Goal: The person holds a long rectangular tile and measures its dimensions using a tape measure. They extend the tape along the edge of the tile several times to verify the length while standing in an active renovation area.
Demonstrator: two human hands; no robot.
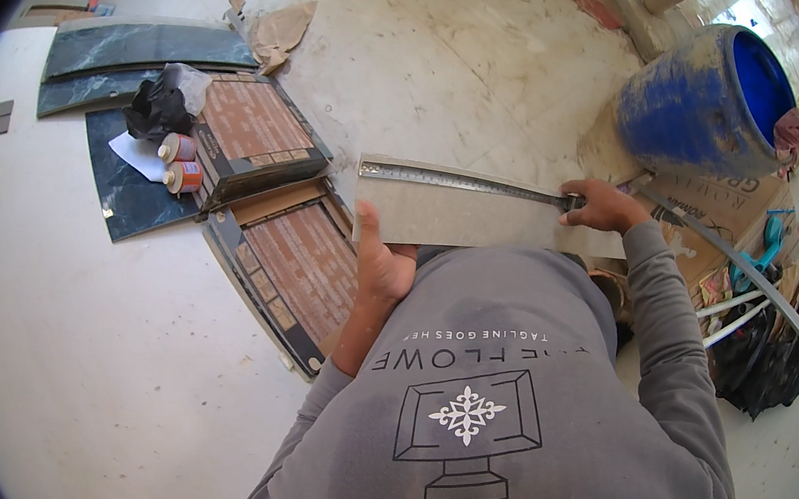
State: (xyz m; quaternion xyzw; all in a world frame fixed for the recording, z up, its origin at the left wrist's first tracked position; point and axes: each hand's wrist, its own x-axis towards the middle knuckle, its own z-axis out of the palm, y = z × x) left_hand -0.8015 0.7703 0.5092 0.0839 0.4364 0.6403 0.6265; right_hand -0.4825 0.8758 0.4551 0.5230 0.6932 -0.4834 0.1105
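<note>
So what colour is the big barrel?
The barrel is blue, smeared with tan dirt; it shows in the head view.

– What is seen at the centre of the frame?
– A long, flat, pale grey-beige board (469, 221) is held there, stretched crosswise, its lower edge partly hidden.
– How is the measuring strip (469, 184) placed?
– It is laid lengthwise near the board's upper edge, narrow, metallic and finely graduated, tilted slightly downward toward the frame's right.
</note>
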